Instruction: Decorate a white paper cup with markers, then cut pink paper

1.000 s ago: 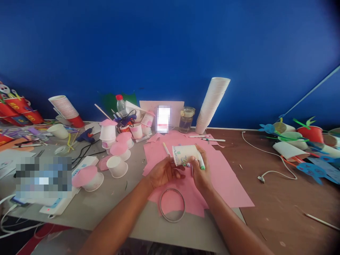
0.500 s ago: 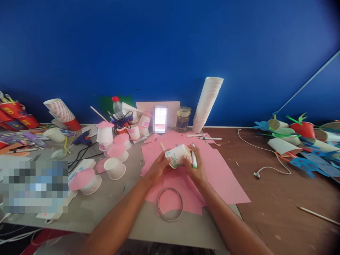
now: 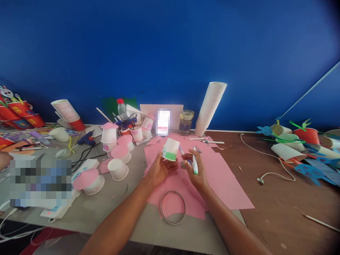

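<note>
My left hand (image 3: 162, 169) is closed round a white paper cup (image 3: 171, 148), held up and slightly tilted above the pink paper (image 3: 220, 180). Green colouring and small green marks show on the cup's side. In my right hand (image 3: 196, 170) is a white marker (image 3: 195, 162) with a green end, held between the fingers a little to the right of the cup and apart from it. A thin metal ring (image 3: 173, 224) lies partly on the pink paper, below my hands.
Left stand white cups (image 3: 117, 169) with pink paper tops, a power strip (image 3: 87, 166) and a glue gun (image 3: 89, 137). Behind are a glass jar (image 3: 186, 123) and a tall cup stack (image 3: 211, 109). A white cable (image 3: 281, 157) and cup crafts (image 3: 288, 152) lie right.
My right hand has let go of the cup and drawn slightly away with the marker. The cup has turned more upright in my left hand. Another person's hand now shows at the far left.
</note>
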Demonstrator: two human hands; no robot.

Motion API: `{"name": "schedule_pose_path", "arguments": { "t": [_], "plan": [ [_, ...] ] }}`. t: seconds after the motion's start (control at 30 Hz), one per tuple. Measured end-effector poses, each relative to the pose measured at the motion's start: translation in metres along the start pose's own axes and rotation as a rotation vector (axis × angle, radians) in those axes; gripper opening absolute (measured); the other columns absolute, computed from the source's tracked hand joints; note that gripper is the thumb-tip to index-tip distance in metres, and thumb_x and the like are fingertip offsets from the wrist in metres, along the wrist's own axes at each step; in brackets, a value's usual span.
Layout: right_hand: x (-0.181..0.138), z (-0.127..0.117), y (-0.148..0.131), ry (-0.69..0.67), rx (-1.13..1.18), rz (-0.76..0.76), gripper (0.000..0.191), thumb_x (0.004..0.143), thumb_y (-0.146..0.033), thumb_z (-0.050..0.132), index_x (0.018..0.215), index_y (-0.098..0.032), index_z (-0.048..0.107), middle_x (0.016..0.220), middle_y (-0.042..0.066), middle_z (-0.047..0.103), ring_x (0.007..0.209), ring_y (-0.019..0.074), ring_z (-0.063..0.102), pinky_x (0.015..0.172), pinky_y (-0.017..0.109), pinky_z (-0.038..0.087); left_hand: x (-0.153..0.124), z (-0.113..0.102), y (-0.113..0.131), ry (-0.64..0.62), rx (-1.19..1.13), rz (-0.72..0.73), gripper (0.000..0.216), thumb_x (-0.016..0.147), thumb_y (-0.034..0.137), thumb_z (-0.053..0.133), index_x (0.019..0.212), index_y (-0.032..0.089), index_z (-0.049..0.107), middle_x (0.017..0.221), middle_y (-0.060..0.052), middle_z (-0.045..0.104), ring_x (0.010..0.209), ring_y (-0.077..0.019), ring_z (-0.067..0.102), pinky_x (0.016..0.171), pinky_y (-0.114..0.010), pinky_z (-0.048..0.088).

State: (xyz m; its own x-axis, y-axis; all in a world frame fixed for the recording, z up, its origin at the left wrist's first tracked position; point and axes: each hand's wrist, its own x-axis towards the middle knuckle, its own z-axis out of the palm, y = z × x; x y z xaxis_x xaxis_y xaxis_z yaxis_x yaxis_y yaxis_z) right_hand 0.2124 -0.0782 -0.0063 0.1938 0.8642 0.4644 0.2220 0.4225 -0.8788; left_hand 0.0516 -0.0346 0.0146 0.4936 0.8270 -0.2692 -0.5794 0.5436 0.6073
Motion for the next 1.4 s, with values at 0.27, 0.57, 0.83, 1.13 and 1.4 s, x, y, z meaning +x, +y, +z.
{"name": "schedule_pose_path", "arguments": {
  "t": [0.27,0.57,0.83,1.13,1.4],
  "plan": [
    [-0.002,0.001,0.002,-0.038,-0.067,-0.047,0.039,0.092,-0.039,0.054,0.126,-0.024,0.041,0.103,0.009,0.061,0.093,0.0217,0.063,0.076,0.041,0.056,0.001,-0.003,-0.002,-0.005,0.021,0.0,0.061,0.088,0.064,0.043,0.095,0.008,0.066,0.081,-0.014,0.073,0.07,-0.0205,0.07,0.072,-0.033,0.056],
    [-0.002,0.002,-0.001,-0.074,-0.158,-0.125,0.039,0.092,-0.034,0.054,0.127,-0.024,0.039,0.101,0.008,0.062,0.089,0.0211,0.064,0.078,0.04,0.055,0.002,-0.005,-0.005,-0.089,0.045,0.01,0.059,0.087,0.064,0.044,0.102,0.011,0.066,0.078,-0.012,0.073,0.072,-0.0203,0.07,0.072,-0.032,0.055],
    [-0.002,0.004,-0.01,-0.081,-0.263,-0.206,0.036,0.09,-0.029,0.055,0.123,-0.023,0.044,0.102,0.009,0.062,0.092,0.0226,0.064,0.077,0.039,0.055,-0.002,-0.001,-0.004,-0.144,0.093,0.011,0.059,0.086,0.063,0.047,0.109,0.011,0.064,0.089,-0.014,0.073,0.076,-0.0204,0.069,0.082,-0.035,0.052],
    [0.0,0.002,-0.012,-0.045,-0.307,-0.247,0.037,0.089,-0.027,0.055,0.124,-0.022,0.044,0.103,0.009,0.063,0.091,0.0221,0.064,0.077,0.038,0.055,0.0,-0.003,-0.006,-0.207,0.104,0.044,0.053,0.086,0.06,0.052,0.112,0.015,0.061,0.095,-0.013,0.073,0.082,-0.0205,0.069,0.091,-0.039,0.05],
    [0.0,0.003,-0.011,-0.021,-0.259,-0.239,0.035,0.09,-0.025,0.051,0.124,-0.024,0.043,0.103,0.01,0.061,0.091,0.0224,0.065,0.076,0.04,0.057,-0.002,-0.004,-0.008,-0.227,0.242,0.183,0.053,0.074,0.055,0.07,0.109,0.015,0.063,0.106,-0.014,0.07,0.098,-0.0265,0.067,0.095,-0.042,0.047]
  ]
}}
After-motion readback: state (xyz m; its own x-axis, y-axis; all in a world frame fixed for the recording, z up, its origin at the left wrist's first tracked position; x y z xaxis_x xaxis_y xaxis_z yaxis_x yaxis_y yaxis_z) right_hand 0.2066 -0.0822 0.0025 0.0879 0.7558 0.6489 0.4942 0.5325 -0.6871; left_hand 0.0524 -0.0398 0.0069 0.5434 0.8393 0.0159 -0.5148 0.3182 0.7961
